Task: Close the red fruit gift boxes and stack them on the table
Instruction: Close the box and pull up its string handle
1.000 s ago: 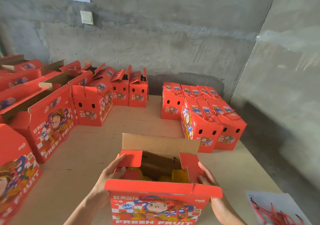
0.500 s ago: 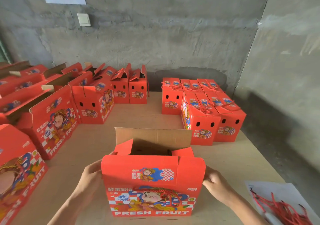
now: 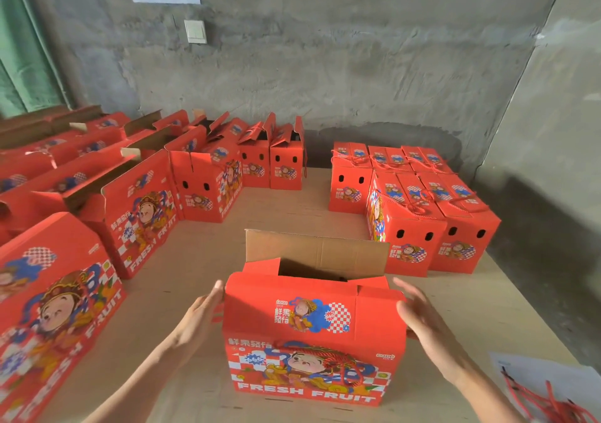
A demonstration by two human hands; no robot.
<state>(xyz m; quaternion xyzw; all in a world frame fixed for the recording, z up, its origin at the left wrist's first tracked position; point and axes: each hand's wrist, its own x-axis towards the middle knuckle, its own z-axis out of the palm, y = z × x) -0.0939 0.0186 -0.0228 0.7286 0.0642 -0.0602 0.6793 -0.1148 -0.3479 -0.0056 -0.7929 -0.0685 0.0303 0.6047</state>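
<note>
Flanked the box on the table, long axis left-right; left hand touching its left end, right hand just beside its right; both straight-fingered, gripping nothing; rear flap upright beyond.

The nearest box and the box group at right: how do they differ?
The nearest box has its back flap upright, brown inside showing; the right group has tops folded shut. The nearest box stands alone, wide face forward; the right group is packed together, holed ends forward. Both carry red cartoon print.
</note>
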